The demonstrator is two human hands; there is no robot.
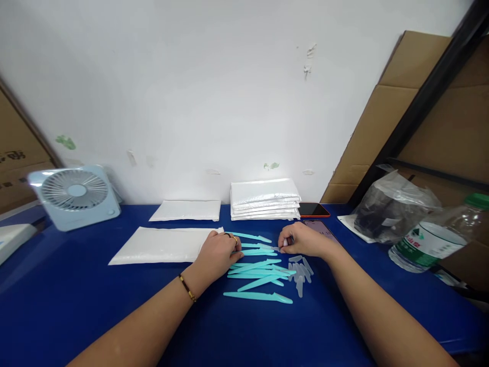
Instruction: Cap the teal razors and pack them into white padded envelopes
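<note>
My left grip (219, 250) is closed on a teal razor (251, 245) by its handle end, and my right grip (300, 239) pinches a clear cap (275, 249) at its tip. Nearer me on the desk (324, 326) lie more razors (254, 296), with loose caps (300, 283) beside their blade ends.

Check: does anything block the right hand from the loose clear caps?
Nothing visible does. The clear caps lie on the blue table just on the near side of the right hand; some tips of the teal razors reach the pile's left edge.
</note>
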